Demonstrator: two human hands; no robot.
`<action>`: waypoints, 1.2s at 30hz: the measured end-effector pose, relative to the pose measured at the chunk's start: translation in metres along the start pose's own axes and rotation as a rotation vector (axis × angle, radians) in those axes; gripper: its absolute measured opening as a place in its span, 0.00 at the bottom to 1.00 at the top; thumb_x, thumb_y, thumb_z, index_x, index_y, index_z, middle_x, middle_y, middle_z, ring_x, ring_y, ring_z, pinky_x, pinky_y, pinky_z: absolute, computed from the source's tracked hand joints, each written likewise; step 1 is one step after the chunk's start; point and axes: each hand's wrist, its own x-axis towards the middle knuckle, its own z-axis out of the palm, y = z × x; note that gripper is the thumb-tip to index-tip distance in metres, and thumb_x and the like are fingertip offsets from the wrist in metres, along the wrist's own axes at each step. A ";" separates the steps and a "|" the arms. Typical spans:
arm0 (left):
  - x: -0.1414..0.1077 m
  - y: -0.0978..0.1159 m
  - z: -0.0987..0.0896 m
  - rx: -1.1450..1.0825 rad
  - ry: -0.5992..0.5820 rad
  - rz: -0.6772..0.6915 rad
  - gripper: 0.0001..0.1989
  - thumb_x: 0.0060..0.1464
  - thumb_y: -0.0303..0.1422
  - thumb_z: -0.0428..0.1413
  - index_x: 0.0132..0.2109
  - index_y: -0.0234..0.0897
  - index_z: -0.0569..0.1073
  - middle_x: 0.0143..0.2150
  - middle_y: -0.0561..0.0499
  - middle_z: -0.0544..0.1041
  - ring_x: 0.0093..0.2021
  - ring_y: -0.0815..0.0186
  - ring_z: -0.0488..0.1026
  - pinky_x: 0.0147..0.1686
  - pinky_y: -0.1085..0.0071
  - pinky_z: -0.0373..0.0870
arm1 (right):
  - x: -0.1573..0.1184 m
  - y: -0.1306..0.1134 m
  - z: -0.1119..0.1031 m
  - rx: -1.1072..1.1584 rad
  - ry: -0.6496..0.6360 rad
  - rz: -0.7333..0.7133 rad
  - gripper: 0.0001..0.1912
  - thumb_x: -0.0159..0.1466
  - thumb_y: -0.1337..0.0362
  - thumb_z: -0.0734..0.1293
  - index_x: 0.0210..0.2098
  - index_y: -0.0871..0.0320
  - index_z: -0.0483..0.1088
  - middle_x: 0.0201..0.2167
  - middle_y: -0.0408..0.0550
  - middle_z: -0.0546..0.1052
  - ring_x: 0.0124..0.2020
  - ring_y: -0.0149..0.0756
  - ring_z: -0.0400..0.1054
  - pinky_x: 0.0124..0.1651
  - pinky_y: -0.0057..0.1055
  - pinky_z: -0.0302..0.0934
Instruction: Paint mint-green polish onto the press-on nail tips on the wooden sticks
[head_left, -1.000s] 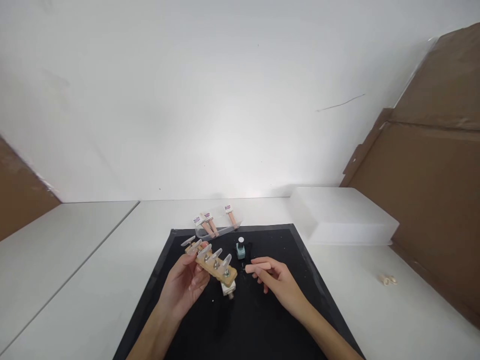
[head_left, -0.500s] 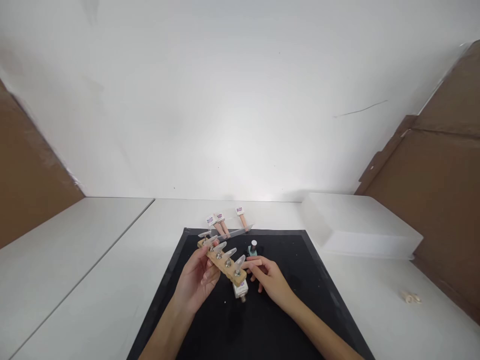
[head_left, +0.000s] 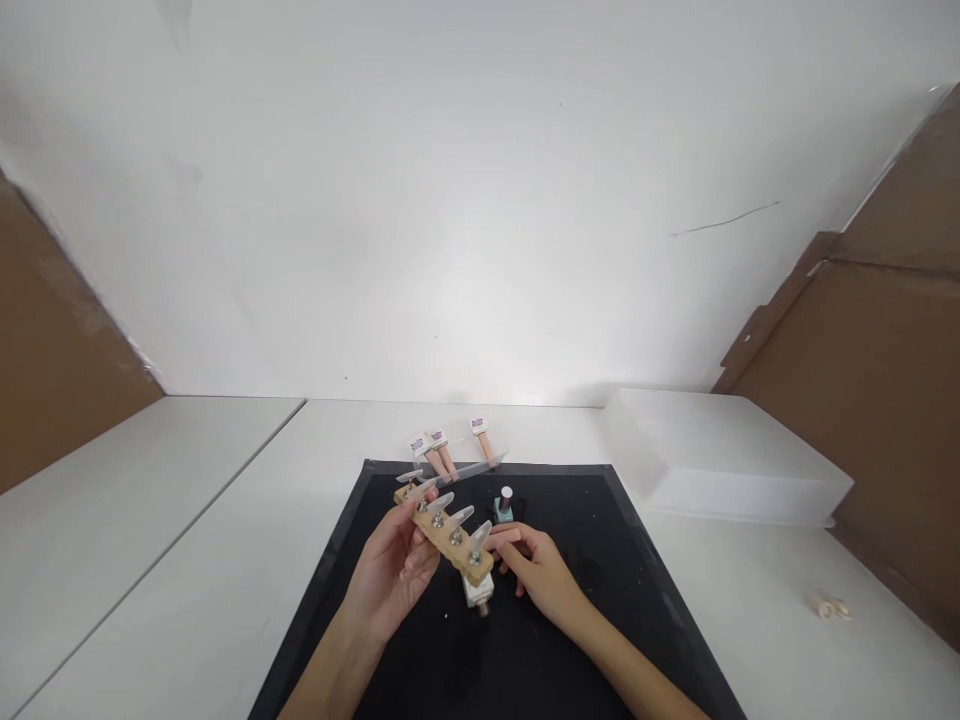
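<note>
My left hand (head_left: 394, 580) holds a tan wooden strip (head_left: 446, 540) by its far left part. Several clear nail tips (head_left: 441, 504) stand slanted on metal mounts along the strip. My right hand (head_left: 551, 580) pinches a skin-coloured stick (head_left: 502, 539) at the strip's near right end, close to the last nail tip. A bottle of pale green polish (head_left: 503, 507) stands just beyond my right fingers. Below the strip's right end a white labelled block with a metal stub (head_left: 478, 592) is partly hidden.
Three skin-coloured sticks with white labelled ends (head_left: 481, 440) lie in a clear tray at the mat's far edge. The black mat (head_left: 480, 665) lies below. A white box (head_left: 727, 460) and small beige rings (head_left: 829, 606) are on the right.
The strip's right end and my right hand with the stick have moved slightly down in the view. Both hands keep their hold.
</note>
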 end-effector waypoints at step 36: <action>0.011 -0.043 -0.011 0.008 0.105 -0.133 0.19 0.32 0.18 0.65 0.33 0.35 0.70 0.23 0.59 0.64 0.17 0.80 0.57 0.18 0.81 0.53 | -0.013 -0.040 -0.047 0.168 0.248 0.037 0.26 0.51 0.43 0.69 0.33 0.61 0.75 0.19 0.42 0.67 0.19 0.29 0.58 0.19 0.25 0.53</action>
